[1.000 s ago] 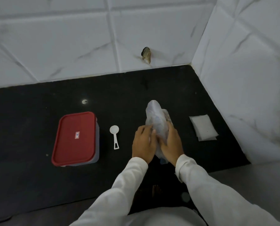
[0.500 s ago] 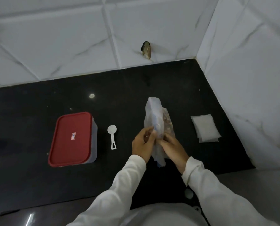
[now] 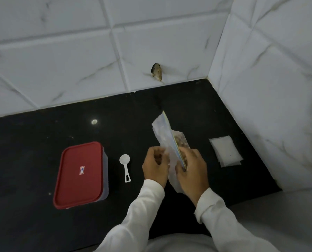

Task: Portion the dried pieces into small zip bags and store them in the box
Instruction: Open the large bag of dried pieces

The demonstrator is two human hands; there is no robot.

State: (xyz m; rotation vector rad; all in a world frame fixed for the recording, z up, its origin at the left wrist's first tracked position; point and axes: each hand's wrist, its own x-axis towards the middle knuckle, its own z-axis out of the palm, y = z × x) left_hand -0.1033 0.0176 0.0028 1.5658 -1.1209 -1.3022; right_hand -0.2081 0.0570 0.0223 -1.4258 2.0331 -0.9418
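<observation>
Clear bag of dried pieces (image 3: 163, 133) stands upright between both hands, above the black desk (image 3: 24, 142). Left hand (image 3: 156, 166): fingers curled on the bag's left face. Right hand (image 3: 192, 170): pinching its coloured edge. White scoop (image 3: 125, 166) lies just left of the left hand. The red-lidded box (image 3: 80, 174) is further left, lid on. Small zip bags (image 3: 226, 152) are stacked to the right, apart from the hands.
</observation>
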